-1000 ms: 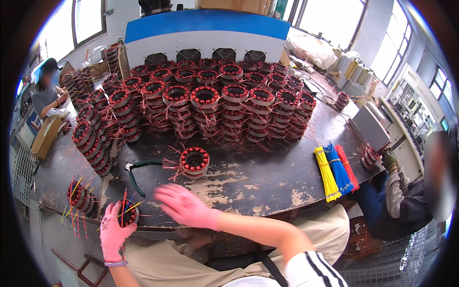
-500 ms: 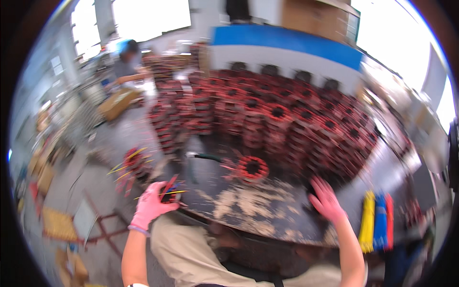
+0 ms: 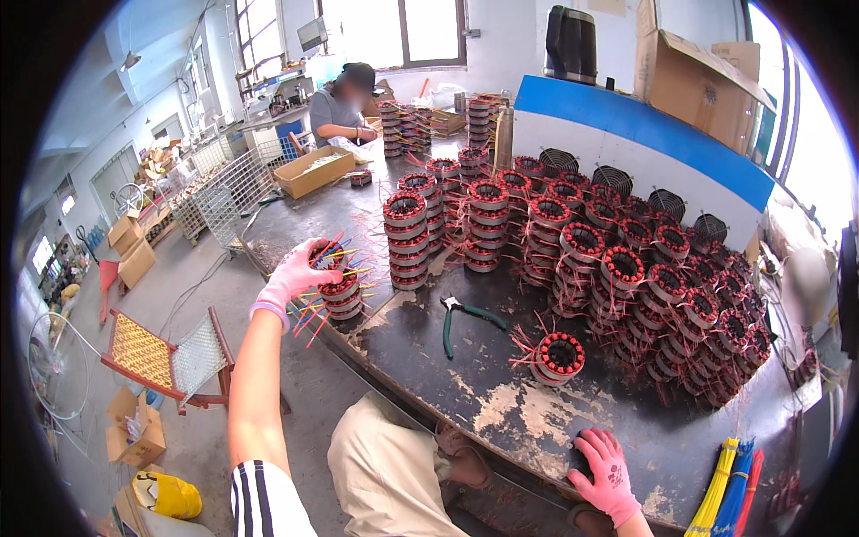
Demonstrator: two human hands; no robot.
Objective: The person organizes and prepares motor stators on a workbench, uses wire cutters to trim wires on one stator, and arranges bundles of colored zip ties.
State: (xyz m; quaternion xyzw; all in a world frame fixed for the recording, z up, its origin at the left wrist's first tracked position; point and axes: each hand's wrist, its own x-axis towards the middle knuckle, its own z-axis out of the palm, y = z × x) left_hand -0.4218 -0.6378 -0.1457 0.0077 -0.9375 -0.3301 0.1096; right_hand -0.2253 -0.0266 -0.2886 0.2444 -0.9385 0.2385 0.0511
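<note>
In its pink glove, my left hand (image 3: 297,276) grips a wound motor stator (image 3: 329,259) with blue, yellow and red leads. That stator is at the top of a short stack of similar stators (image 3: 344,302) by the table's left edge; whether it rests on them I cannot tell. My right hand (image 3: 607,474), also gloved in pink, lies on the table's front with fingers stretched out and nothing visible in it. A single stator (image 3: 560,356) with red windings sits on the worn tabletop between my hands. Beyond it lie green-handled pliers (image 3: 476,313), jaws toward the left.
Many stacked stators (image 3: 622,268) fill the table's middle and right. Bundles of yellow, blue and red sleeves (image 3: 729,488) lie at the front right. A co-worker (image 3: 338,112) sits at the far end near an open carton (image 3: 315,170). A woven chair (image 3: 170,358) stands left.
My left hand has moved forward with the stator, from near my lap to the short stack. The view has swung left. My right hand still lies on the table's front.
</note>
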